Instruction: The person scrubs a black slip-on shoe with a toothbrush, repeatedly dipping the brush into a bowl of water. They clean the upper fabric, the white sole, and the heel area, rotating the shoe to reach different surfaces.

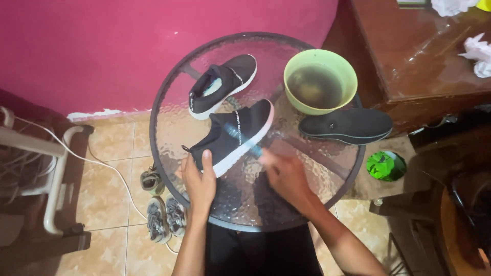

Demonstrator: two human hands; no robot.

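On the round glass table [169,138], the left hand [199,179] presses down on the heel end of a black shoe with a white sole [232,135], its fingers curled over it to keep it from sliding. The right hand [284,171] is blurry; it looks closed around a small blue brush [245,143] that lies across the shoe's side. This looks like the scrubbing step. A good scrub would need a firm hold and short strokes. The other shoe [222,84] waits farther back, and a green bowl of murky water [320,82] sits to the right, with a dark insole [348,126] near it.
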